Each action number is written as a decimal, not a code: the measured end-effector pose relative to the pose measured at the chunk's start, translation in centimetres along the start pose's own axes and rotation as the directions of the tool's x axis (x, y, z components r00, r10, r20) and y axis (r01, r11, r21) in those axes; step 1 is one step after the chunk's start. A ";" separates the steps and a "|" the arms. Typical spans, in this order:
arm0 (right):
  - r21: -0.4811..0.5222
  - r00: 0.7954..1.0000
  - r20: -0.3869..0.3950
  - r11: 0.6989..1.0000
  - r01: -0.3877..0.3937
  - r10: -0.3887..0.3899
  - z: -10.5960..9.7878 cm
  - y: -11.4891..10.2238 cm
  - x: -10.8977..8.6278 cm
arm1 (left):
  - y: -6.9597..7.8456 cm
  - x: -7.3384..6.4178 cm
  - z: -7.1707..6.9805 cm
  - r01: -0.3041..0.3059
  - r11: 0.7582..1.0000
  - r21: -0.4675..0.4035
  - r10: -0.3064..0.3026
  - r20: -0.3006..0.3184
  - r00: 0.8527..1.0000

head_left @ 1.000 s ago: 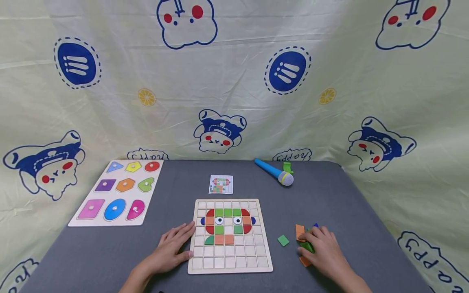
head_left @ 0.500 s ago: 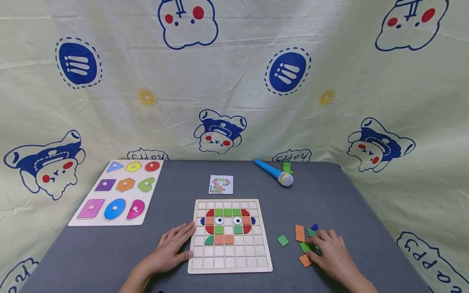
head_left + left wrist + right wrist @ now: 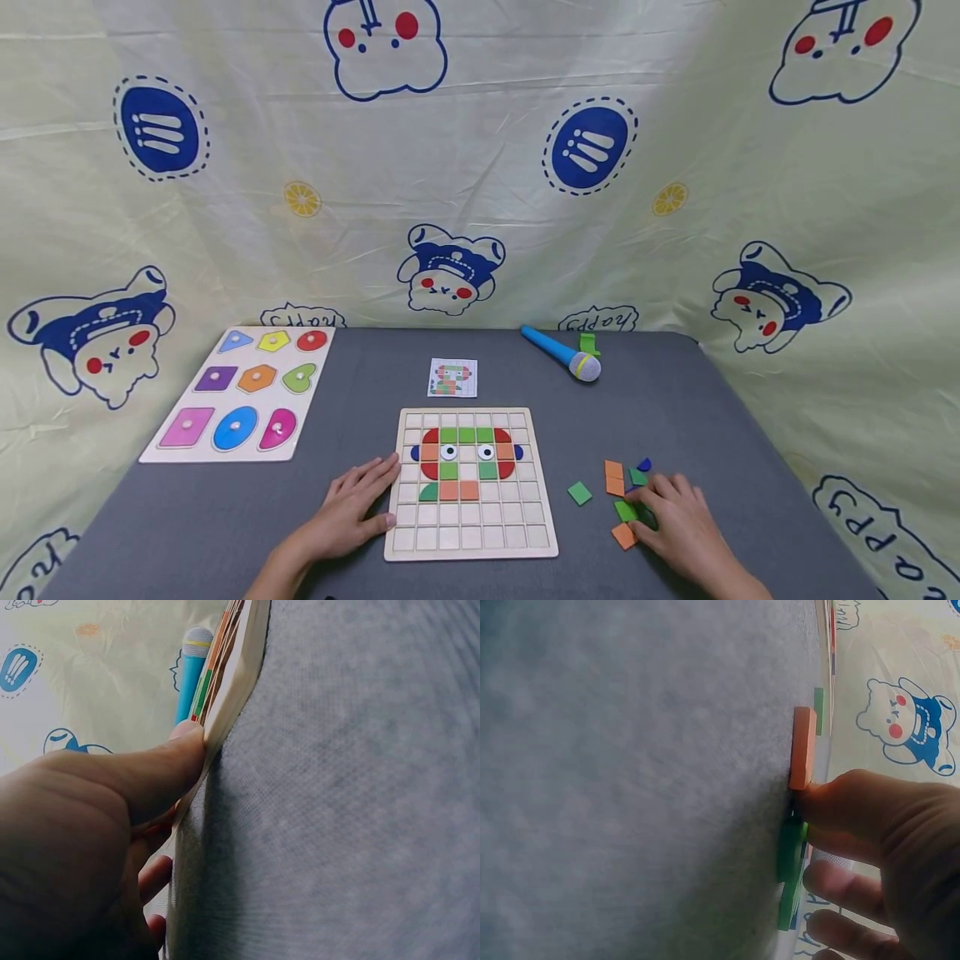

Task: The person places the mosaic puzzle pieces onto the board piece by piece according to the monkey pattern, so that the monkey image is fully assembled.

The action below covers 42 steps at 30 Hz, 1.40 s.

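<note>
My left hand [image 3: 347, 510] lies at the left edge of the pale wooden grid board [image 3: 517, 537], its fingertips and thumb against the rim. Colored tiles on the board form a face with two round eyes, with a green quarter-round tile [image 3: 429, 492] and two orange squares below it. My right hand [image 3: 686, 521] is over loose tiles right of the board, thumb and index finger apart around a dark green piece [image 3: 789, 851] partly hidden under them. An orange tile [image 3: 624, 535] lies by the thumb tip; a green tile [image 3: 625, 509] shows just left of the fingers.
Two orange tiles [image 3: 613, 477], a blue tile [image 3: 644, 464] and a lone green tile [image 3: 580, 493] lie nearby. Behind the board are a pattern card [image 3: 452, 389], a blue microphone [image 3: 555, 346] and green pieces [image 3: 588, 342]. A shape puzzle board [image 3: 202, 392] lies at left.
My right hand has shifted slightly right over the loose tiles, uncovering more of the orange, green and blue ones. The left hand and the grid board have stayed in place.
</note>
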State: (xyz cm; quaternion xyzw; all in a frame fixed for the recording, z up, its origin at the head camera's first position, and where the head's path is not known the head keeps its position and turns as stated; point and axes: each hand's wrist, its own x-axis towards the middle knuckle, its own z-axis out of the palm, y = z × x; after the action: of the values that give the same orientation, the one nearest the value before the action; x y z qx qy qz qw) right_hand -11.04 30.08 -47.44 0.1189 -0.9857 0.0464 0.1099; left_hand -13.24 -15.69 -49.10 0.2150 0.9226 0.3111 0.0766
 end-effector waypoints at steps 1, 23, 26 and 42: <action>0.003 1.000 0.005 1.000 -0.001 0.001 0.0 0.0 0.0 | 0.0 0.0 0.0 -0.005 1.000 0.004 0.005 -0.004 1.000; 0.072 0.996 0.086 0.997 0.001 -0.007 -0.1 0.8 0.3 | -0.2 -0.1 0.1 -0.019 1.000 0.008 0.019 -0.003 1.000; 0.086 0.997 0.070 0.996 0.009 -0.015 -0.2 0.8 0.3 | -0.2 -0.1 0.0 -0.030 1.000 0.008 0.030 -0.007 1.000; 0.193 0.960 -0.014 0.941 0.278 -0.281 0.6 -8.8 3.6 | 0.0 -0.2 -0.1 -0.044 0.999 0.018 0.044 -0.008 0.999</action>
State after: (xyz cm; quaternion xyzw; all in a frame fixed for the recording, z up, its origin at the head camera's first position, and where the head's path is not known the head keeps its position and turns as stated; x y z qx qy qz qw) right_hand -12.48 20.71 -46.66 0.2678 -0.9505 0.1248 0.0966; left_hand -13.11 -15.82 -49.00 0.2348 0.9206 0.3054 0.0640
